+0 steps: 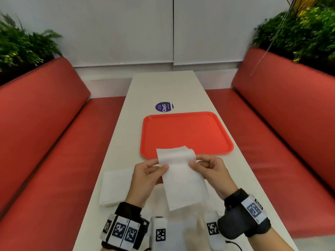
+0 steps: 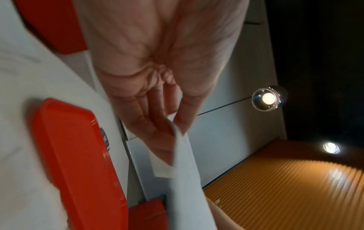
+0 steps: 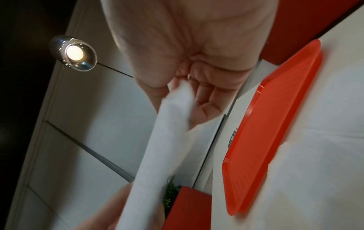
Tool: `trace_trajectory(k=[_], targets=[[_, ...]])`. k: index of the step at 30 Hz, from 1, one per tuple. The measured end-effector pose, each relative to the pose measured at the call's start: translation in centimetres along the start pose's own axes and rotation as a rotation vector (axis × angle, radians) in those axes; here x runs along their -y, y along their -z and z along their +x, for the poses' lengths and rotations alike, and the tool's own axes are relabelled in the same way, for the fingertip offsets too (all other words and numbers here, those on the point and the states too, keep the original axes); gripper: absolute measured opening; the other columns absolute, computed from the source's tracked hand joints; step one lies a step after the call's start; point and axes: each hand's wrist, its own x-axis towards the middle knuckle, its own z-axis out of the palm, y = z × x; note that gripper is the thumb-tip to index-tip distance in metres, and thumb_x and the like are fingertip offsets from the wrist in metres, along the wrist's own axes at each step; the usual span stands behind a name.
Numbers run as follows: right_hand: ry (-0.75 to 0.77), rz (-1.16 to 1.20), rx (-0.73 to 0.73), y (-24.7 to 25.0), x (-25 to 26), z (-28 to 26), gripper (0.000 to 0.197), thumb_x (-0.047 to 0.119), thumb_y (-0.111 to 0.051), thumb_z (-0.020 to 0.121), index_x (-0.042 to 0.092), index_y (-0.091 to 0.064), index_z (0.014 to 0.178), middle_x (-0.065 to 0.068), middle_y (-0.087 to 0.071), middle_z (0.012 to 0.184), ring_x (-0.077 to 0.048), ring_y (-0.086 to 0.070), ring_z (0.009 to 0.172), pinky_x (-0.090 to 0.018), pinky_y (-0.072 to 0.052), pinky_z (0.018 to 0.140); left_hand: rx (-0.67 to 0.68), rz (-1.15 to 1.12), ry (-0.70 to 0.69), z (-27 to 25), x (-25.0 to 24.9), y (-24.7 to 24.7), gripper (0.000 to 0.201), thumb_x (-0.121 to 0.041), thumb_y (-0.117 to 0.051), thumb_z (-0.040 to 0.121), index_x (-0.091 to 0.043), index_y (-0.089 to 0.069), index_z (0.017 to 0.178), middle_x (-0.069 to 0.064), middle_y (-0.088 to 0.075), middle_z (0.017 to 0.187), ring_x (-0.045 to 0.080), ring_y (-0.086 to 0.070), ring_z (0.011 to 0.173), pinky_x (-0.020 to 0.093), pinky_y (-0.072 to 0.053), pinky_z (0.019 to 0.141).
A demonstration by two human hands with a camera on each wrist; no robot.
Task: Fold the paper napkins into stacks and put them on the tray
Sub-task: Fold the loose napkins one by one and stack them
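Note:
A white paper napkin [image 1: 181,176] hangs in the air above the table's near end, its top part bent over away from me. My left hand [image 1: 154,169] pinches its left edge between thumb and fingers, and my right hand [image 1: 201,164] pinches the right edge. The wrist views show the same napkin [image 2: 185,157] [image 3: 165,137] held in the left hand [image 2: 171,123] and the right hand [image 3: 181,90]. A stack of white napkins [image 1: 116,187] lies on the table under my left wrist. The red tray [image 1: 186,133] [image 2: 78,155] [image 3: 271,123] lies beyond my hands with nothing on it.
The long white table [image 1: 163,87] runs away from me between two red benches [image 1: 45,142] [image 1: 290,133]. A round purple sticker [image 1: 164,107] sits past the tray. Green plants [image 1: 23,46] stand behind both benches. More white paper lies at the table's near edge.

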Motion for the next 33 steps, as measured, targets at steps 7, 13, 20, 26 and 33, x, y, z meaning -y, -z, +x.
trace_trajectory(k=[7,13,20,26,33], targets=[[-0.06,0.142,0.027,-0.2,0.2,0.5,0.025,-0.007,-0.055,0.091,0.002,-0.067,0.111,-0.005,-0.072,0.074,-0.008,-0.062,0.053,-0.017,-0.045,0.048,0.099,0.045,-0.115,0.3,-0.6,1.3,0.029,0.012,-0.054,0.09,-0.005,-0.076,0.097,0.013,-0.075,0.101,0.022,-0.07,0.095,0.034,-0.056,0.084],[-0.07,0.076,0.044,-0.7,0.4,0.7,0.032,-0.003,-0.041,0.092,0.009,-0.06,0.069,-0.011,-0.048,0.074,-0.01,-0.035,0.051,-0.018,-0.029,0.047,0.08,0.028,-0.138,0.0,-0.7,2.0,0.027,-0.008,-0.05,0.077,-0.001,-0.075,0.07,0.017,-0.06,0.089,0.021,-0.057,0.086,0.023,-0.047,0.07],[0.078,-0.078,0.042,-1.3,-0.4,0.8,0.017,0.008,-0.073,0.082,0.008,-0.059,0.072,-0.001,-0.062,0.077,-0.015,-0.06,0.07,-0.028,-0.047,0.064,-0.073,0.175,-0.179,-0.8,-0.4,1.8,0.021,0.005,-0.078,0.074,0.001,-0.059,0.069,0.003,-0.056,0.069,0.015,-0.057,0.066,0.024,-0.051,0.072],[0.214,-0.379,0.099,-3.5,0.4,1.0,0.021,0.029,-0.081,0.077,0.02,-0.073,0.093,0.009,-0.074,0.096,-0.008,-0.065,0.094,-0.021,-0.044,0.083,-0.046,0.261,-0.159,-1.4,-0.2,1.6,0.033,0.007,-0.077,0.074,-0.007,-0.048,0.076,0.016,-0.052,0.072,0.021,-0.055,0.067,0.038,-0.047,0.063],[0.251,-0.352,0.139,-6.0,0.1,2.6,0.006,0.019,-0.082,0.078,0.014,-0.08,0.077,0.004,-0.076,0.075,-0.008,-0.068,0.071,-0.019,-0.05,0.072,-0.24,0.257,-0.222,-1.1,-0.3,2.0,0.011,-0.013,-0.078,0.078,-0.007,-0.073,0.085,0.008,-0.074,0.076,0.023,-0.072,0.075,0.026,-0.056,0.072]])
